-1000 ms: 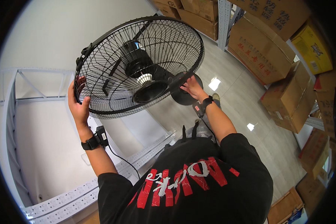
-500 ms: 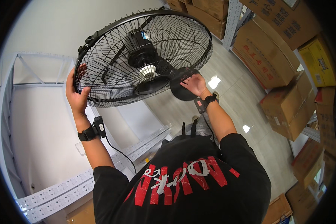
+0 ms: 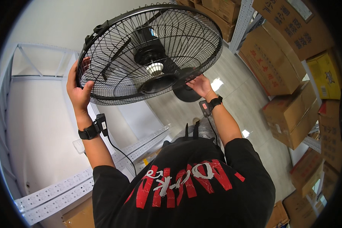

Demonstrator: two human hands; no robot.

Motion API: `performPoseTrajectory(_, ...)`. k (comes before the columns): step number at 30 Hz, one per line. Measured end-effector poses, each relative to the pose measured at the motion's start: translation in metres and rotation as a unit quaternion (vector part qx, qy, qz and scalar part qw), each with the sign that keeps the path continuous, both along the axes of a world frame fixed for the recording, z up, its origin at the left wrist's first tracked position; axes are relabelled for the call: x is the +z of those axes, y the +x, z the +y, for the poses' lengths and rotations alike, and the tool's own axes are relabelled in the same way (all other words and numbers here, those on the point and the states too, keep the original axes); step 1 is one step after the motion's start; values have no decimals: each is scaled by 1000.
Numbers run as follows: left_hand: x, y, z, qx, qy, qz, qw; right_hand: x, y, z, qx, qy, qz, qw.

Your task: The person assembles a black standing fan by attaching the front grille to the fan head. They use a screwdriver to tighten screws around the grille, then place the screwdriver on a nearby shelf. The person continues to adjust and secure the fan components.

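I hold a black electric fan (image 3: 152,53) with a round wire cage up in front of me, tilted so its face points down toward me. My left hand (image 3: 79,91) grips the cage rim on the left side. My right hand (image 3: 201,85) reaches behind the cage at the lower right and holds the fan by its round black base (image 3: 186,93). The motor hub (image 3: 154,68) shows through the wires. Both wrists wear black bands with small devices.
Metal shelving (image 3: 239,22) with stacked cardboard boxes (image 3: 277,57) runs along the right. A yellow box (image 3: 326,76) sits among them. A white perforated rack frame (image 3: 64,190) stands at the left and lower left. Glossy grey floor (image 3: 239,98) lies below.
I have lifted the fan higher and a little to the right, with both hands keeping their hold on the cage rim and the base.
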State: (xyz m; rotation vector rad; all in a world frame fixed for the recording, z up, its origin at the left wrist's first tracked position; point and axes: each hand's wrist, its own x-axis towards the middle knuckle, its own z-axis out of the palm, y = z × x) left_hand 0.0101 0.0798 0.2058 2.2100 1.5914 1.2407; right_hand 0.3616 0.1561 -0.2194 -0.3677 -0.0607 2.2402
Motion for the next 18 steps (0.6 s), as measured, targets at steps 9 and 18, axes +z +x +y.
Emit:
performPoseTrajectory(9,12,20,-8,18,-67,-16,997,28,2,0,-23,4,-60,998)
performPoseTrajectory(18,16,29,-15,30,-81,-33,996,11,3,-1,-1,6,-20,1000)
